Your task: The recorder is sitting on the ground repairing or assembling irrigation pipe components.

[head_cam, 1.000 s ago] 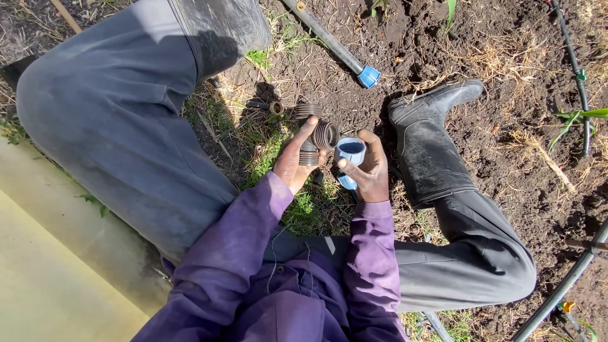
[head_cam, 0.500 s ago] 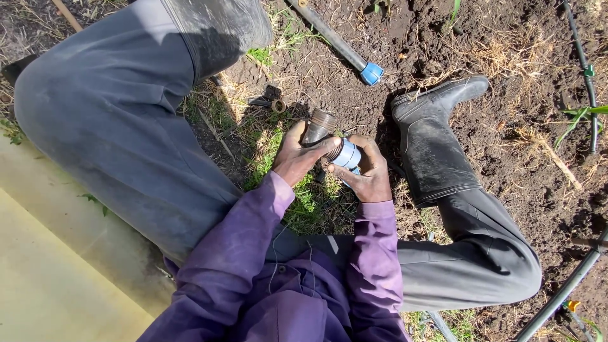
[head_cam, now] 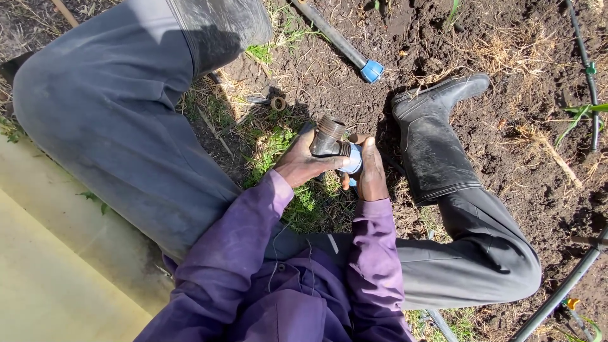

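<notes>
While I sit on bare soil with both knees spread, my left hand (head_cam: pixel 304 166) grips a dark threaded plastic pipe fitting (head_cam: pixel 329 137), fingers wrapped around its body, one threaded mouth pointing up and away. My right hand (head_cam: pixel 370 172) clasps a blue and white round cap-like coupling piece (head_cam: pixel 352 159), pressed against the side port of the fitting. A second ago the blue piece sat apart in that hand, its open mouth turned toward me; half a second ago it came in beside the fitting, and now the two touch, the blue part largely hidden between my palm and the fitting. I judge the pieces are being joined, though I cannot tell whether the threads have caught.

Both parts hang above a patch of green grass (head_cam: pixel 297 202) between my legs. A black rubber boot (head_cam: pixel 430 145) lies just right of my hands. Beyond them, a dark pipe with a blue end fitting (head_cam: pixel 370 69) rests on the dirt, and a small brown ring (head_cam: pixel 278 102) lies near it. A thin black hose (head_cam: pixel 586 69) runs along the far right edge.
</notes>
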